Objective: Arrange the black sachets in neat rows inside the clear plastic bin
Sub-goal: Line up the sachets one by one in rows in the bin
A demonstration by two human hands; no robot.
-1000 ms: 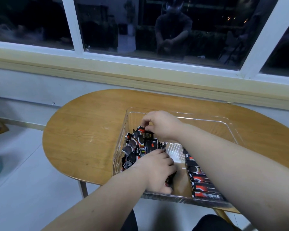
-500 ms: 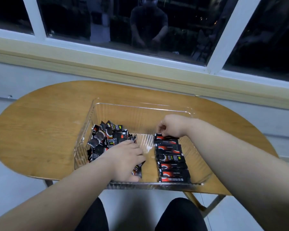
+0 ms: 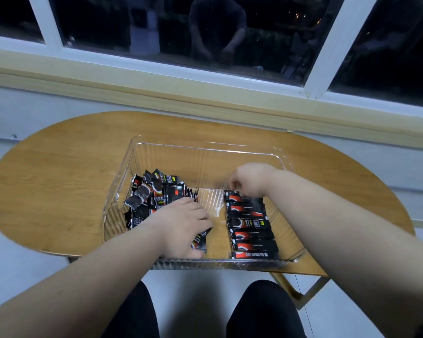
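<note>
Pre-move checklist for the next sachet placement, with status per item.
1. Row on the bin's right side is straight, its sachets overlapping evenly: ok.
2. Right hand has let go of the far-end sachet: cannot tell, the curled fingers hide the contact.
3. There is room past the row's far end: ok, the bin floor is bare there.
4. Left hand holds the next sachet: not ok, it lies flat on the near edge of the loose pile.
5. Left side is sorted: not ok, the pile is jumbled.
</note>
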